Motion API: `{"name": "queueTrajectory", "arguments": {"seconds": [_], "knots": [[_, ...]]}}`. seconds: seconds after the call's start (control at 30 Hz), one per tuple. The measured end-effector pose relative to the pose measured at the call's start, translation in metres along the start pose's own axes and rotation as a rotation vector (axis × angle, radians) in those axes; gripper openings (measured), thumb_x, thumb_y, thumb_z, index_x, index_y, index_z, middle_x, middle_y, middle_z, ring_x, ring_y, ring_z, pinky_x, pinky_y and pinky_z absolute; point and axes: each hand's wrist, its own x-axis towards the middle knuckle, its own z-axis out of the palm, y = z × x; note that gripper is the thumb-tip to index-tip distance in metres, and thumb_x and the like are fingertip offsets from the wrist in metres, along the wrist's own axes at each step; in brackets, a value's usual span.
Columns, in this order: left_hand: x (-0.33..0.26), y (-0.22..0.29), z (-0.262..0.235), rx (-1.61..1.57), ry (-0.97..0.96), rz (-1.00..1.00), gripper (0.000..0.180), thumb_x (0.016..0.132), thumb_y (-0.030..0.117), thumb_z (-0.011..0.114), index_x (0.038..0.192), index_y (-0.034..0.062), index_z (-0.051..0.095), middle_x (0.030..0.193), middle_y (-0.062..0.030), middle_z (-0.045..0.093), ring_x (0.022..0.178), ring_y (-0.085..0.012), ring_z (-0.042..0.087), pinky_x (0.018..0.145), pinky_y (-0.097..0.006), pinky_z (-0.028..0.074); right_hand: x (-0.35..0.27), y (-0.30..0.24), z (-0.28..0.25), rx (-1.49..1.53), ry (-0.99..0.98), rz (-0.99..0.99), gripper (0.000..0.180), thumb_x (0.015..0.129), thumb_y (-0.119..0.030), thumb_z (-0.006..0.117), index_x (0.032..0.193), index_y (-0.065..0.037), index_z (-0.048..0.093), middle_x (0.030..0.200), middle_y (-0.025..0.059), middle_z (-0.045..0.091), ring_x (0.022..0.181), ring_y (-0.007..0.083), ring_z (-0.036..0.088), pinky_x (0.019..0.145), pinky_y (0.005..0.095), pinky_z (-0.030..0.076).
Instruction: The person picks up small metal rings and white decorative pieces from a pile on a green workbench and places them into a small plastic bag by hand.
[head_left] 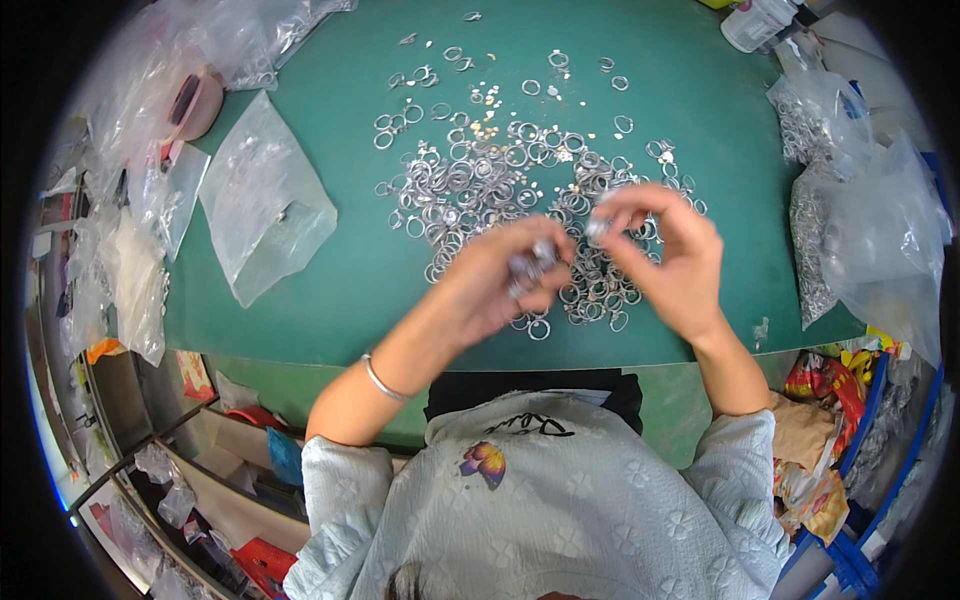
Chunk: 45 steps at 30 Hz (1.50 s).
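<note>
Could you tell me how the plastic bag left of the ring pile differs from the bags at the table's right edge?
The left bag lies flat and looks nearly empty; the right bags bulge. The left bag lies alone; the right bags are heaped together, holding masses of metal rings. All are clear plastic on the green table.

The pile of rings (520,190) sits in the middle of the table (340,290). A flat bag (262,195) lies at nine o'clock from it (close by), full bags (860,220) at three o'clock.

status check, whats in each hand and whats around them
Left hand closed on a cluster of metal rings. Right hand pinching one small ring. Loose ring pile directly beneath; nothing blocking.
</note>
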Motion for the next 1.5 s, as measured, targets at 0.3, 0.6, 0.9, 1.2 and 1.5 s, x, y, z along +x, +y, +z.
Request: {"name": "queueTrajectory", "arguments": {"seconds": [0.3, 0.6, 0.9, 1.2, 1.5], "knots": [[-0.055, -0.042, -0.033, 0.092, 0.056, 0.142, 0.04, 0.099, 0.025, 0.047, 0.067, 0.0032, 0.056, 0.059, -0.0063, 0.049, 0.042, -0.0077, 0.034, 0.037, -0.02, 0.025, 0.009, 0.006, 0.015, -0.059, -0.227, 0.022, 0.025, 0.08, -0.005, 0.069, 0.104, -0.006, 0.066, 0.098, 0.0074, 0.067, 0.092, 0.0218, 0.062, 0.082, 0.0354, 0.048], [-0.057, -0.037, -0.056, 1.465, 0.663, 0.799, 0.021, 0.082, 0.001, 0.067, 0.103, 0.0051, 0.068, 0.067, -0.0062, 0.053, 0.052, -0.0147, 0.045, 0.049, -0.028, 0.038, -0.005, 0.019, 0.033, -0.355, -0.528, -0.222, 0.044, 0.078, -0.014, 0.07, 0.12, -0.009, 0.059, 0.11, 0.0051, 0.061, 0.11, 0.0249, 0.054, 0.096, 0.0397, 0.036], [-0.044, -0.033, -0.061, 1.398, 0.652, 0.797, 0.01, 0.084, 0.004, 0.067, 0.093, 0.0013, 0.066, 0.066, -0.0016, 0.05, 0.053, -0.0135, 0.048, 0.048, -0.027, 0.039, -0.002, 0.015, 0.024, -0.496, -0.285, -0.203, 0.038, 0.075, -0.01, 0.072, 0.111, -0.006, 0.061, 0.099, 0.0082, 0.061, 0.098, 0.0277, 0.056, 0.089, 0.0401, 0.039], [-0.059, -0.012, -0.072, 0.476, 0.569, 0.449, 0.013, 0.093, 0.013, 0.06, 0.101, 0.0034, 0.059, 0.069, 0.009, 0.047, 0.05, 0.002, 0.031, 0.042, -0.016, 0.019, -0.028, 0.014, 0.045, -0.6, -0.767, -0.391, 0.041, 0.078, -0.022, 0.069, 0.116, -0.013, 0.058, 0.132, 0.0044, 0.05, 0.129, 0.0234, 0.041, 0.105, 0.0467, 0.031], [-0.061, -0.02, -0.094, 0.963, 0.747, 0.664, 0.012, 0.086, 0.004, 0.066, 0.098, 0.0012, 0.062, 0.064, 0.0034, 0.053, 0.052, -0.0019, 0.038, 0.046, -0.02, 0.029, -0.034, 0.032, 0.006, -0.763, -0.499, -0.296, 0.027, 0.078, -0.013, 0.065, 0.104, -0.009, 0.06, 0.133, 0.005, 0.05, 0.125, 0.0248, 0.045, 0.101, 0.0486, 0.032]]}}
